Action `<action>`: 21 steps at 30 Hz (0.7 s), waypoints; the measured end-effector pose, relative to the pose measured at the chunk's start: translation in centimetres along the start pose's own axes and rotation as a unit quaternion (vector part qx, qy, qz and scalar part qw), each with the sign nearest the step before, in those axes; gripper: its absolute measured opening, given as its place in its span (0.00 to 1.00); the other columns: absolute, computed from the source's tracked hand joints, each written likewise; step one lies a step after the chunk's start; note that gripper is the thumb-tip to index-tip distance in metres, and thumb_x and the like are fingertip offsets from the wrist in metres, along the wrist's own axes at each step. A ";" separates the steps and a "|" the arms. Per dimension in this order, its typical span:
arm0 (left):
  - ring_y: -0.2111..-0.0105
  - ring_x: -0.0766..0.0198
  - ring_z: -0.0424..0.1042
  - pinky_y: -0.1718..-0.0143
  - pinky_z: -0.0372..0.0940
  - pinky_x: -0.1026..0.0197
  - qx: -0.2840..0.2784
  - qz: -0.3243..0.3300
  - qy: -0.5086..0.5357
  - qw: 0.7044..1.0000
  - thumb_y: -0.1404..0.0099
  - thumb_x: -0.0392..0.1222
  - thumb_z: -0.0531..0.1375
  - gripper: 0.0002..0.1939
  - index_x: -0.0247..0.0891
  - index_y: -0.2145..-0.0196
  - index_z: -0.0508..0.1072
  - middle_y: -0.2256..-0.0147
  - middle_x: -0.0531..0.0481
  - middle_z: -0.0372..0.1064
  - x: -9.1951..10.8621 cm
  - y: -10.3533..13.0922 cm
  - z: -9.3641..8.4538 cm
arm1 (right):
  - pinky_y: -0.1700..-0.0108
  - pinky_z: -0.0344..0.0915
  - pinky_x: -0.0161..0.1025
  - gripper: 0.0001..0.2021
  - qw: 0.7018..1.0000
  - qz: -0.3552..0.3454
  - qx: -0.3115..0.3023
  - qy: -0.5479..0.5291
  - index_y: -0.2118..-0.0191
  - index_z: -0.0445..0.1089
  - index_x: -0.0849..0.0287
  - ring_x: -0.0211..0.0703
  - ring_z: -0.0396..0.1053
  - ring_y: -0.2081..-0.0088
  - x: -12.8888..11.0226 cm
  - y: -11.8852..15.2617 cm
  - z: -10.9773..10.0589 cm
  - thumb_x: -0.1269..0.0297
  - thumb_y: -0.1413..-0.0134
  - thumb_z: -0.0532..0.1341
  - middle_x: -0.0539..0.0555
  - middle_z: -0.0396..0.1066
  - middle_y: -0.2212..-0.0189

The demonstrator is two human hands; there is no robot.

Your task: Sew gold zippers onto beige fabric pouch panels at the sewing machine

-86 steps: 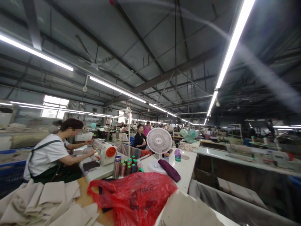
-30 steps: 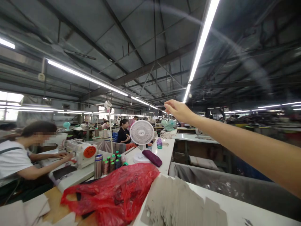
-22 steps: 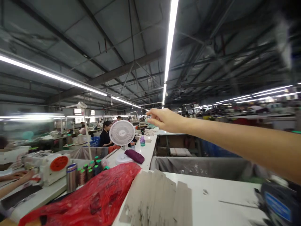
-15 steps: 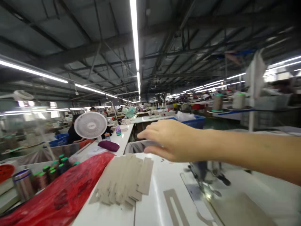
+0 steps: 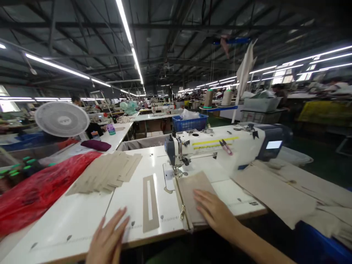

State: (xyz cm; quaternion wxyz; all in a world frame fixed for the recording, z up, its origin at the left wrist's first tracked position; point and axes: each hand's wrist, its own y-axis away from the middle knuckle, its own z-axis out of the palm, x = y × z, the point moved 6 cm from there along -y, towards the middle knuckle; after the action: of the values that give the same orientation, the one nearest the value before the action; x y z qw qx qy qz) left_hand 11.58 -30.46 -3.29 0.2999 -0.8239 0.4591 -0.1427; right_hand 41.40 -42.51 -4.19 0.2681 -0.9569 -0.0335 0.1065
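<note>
My right hand [image 5: 213, 209] lies with outstretched fingers on a beige fabric piece [image 5: 195, 183], which has a zipper [image 5: 182, 205] with a metal pull along its left edge. The far end of that piece reaches the needle area of a white sewing machine [image 5: 214, 146]. My left hand [image 5: 109, 234] rests at the table's front edge, fingers spread, holding nothing. Between the hands a flat beige strip with a long slot [image 5: 150, 205] lies on the white table [image 5: 129, 200]. A fanned stack of beige pieces [image 5: 106, 172] is farther left.
A red plastic bag [image 5: 49, 187] covers the table's left side, with a purple cloth [image 5: 95, 145] and a white fan [image 5: 62, 119] behind. More beige fabric [image 5: 277, 190] hangs at the right. A blue basket [image 5: 189, 123] stands behind the machine. Small scissors [image 5: 226, 146] sit on the machine's arm.
The view has turned right and down. My right hand has come down from mid-air onto the zippered fabric. My left hand has come into view at the table's front edge.
</note>
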 end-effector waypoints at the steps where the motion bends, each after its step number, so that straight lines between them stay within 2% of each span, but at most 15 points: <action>1: 0.45 0.59 0.62 0.43 0.56 0.45 -0.027 0.044 0.011 0.999 0.35 0.31 0.49 0.22 0.45 0.45 0.61 0.45 0.47 0.62 1.7 -1.4 1.4 | 0.47 0.63 0.52 0.16 1.000 0.003 -0.004 0.000 0.52 0.69 0.65 0.52 0.65 0.48 0.3 0.5 1.1 0.69 0.41 0.50 0.63 0.66 0.48; 2: 0.45 0.59 0.62 0.42 0.54 0.44 -0.055 0.079 0.025 0.995 0.36 0.29 0.48 0.24 0.43 0.44 0.60 0.45 0.47 0.63 3.3 -2.9 2.9 | 0.47 0.62 0.53 0.17 1.000 0.006 -0.006 -0.002 0.50 0.68 0.64 0.51 0.64 0.47 0.4 0.8 1.9 0.70 0.41 0.49 0.63 0.66 0.48; 4: 0.46 0.60 0.63 0.41 0.53 0.43 -0.100 0.102 0.057 0.988 0.38 0.26 0.47 0.25 0.42 0.46 0.63 0.45 0.46 0.64 6.0 -6.3 5.7 | 0.46 0.61 0.54 0.17 1.000 0.014 -0.009 -0.012 0.50 0.68 0.62 0.51 0.64 0.47 0.3 1.0 2.5 0.71 0.42 0.49 0.61 0.66 0.47; 7: 0.43 0.55 0.59 0.42 0.51 0.39 -0.173 0.095 0.088 0.976 0.35 0.34 0.51 0.22 0.39 0.44 0.61 0.43 0.44 0.60 8.6 -11.0 9.2 | 0.47 0.62 0.52 0.15 0.998 0.043 -0.014 -0.038 0.53 0.70 0.61 0.51 0.66 0.50 0.4 0.1 2.1 0.70 0.43 0.51 0.60 0.69 0.51; 9: 0.41 0.51 0.54 0.42 0.46 0.34 -0.227 0.109 0.108 0.962 0.34 0.42 0.53 0.23 0.40 0.42 0.58 0.41 0.45 0.55 9.5 -12.8 10.7 | 0.50 0.63 0.49 0.14 0.996 0.059 -0.013 -0.065 0.56 0.71 0.62 0.49 0.67 0.54 0.6 -1.3 1.6 0.70 0.43 0.52 0.59 0.71 0.55; 12: 0.39 0.47 0.50 0.42 0.40 0.31 -0.264 0.130 0.131 0.947 0.34 0.48 0.52 0.25 0.43 0.41 0.56 0.39 0.48 0.52 9.7 -13.7 11.8 | 0.55 0.63 0.44 0.11 0.993 0.032 -0.012 -0.113 0.61 0.72 0.62 0.46 0.66 0.59 0.3 -3.4 1.7 0.72 0.44 0.52 0.58 0.71 0.62; 15: 0.38 0.50 0.47 0.41 0.38 0.32 -0.267 0.121 0.142 0.945 0.32 0.45 0.48 0.23 0.44 0.40 0.55 0.39 0.49 0.50 9.2 -13.4 12.2 | 0.60 0.62 0.42 0.09 0.990 -0.021 -0.025 -0.139 0.67 0.71 0.60 0.45 0.62 0.62 -1.0 -4.0 2.2 0.74 0.50 0.54 0.57 0.66 0.66; 18: 0.38 0.51 0.46 0.41 0.37 0.32 -0.273 0.107 0.147 0.945 0.31 0.41 0.46 0.21 0.43 0.41 0.56 0.38 0.50 0.50 9.2 -12.9 12.7 | 0.60 0.61 0.42 0.08 0.981 -0.041 -0.041 -0.185 0.72 0.69 0.60 0.44 0.61 0.62 -2.1 -3.8 2.0 0.76 0.58 0.54 0.55 0.64 0.66; 21: 0.37 0.51 0.45 0.41 0.36 0.32 -0.281 0.106 0.150 0.942 0.31 0.40 0.47 0.21 0.43 0.41 0.56 0.38 0.50 0.50 9.5 -12.9 13.0 | 0.60 0.62 0.39 0.09 0.963 -0.048 -0.065 -0.259 0.78 0.66 0.59 0.41 0.62 0.64 -2.0 -3.9 1.4 0.76 0.57 0.51 0.53 0.65 0.69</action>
State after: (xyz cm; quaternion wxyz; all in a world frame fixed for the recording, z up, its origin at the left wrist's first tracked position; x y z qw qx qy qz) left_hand 32.00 -28.58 -5.78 -0.0023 -0.7902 0.6051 -0.0971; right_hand 39.07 -38.69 -2.93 0.1922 -0.9094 -0.1546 0.3349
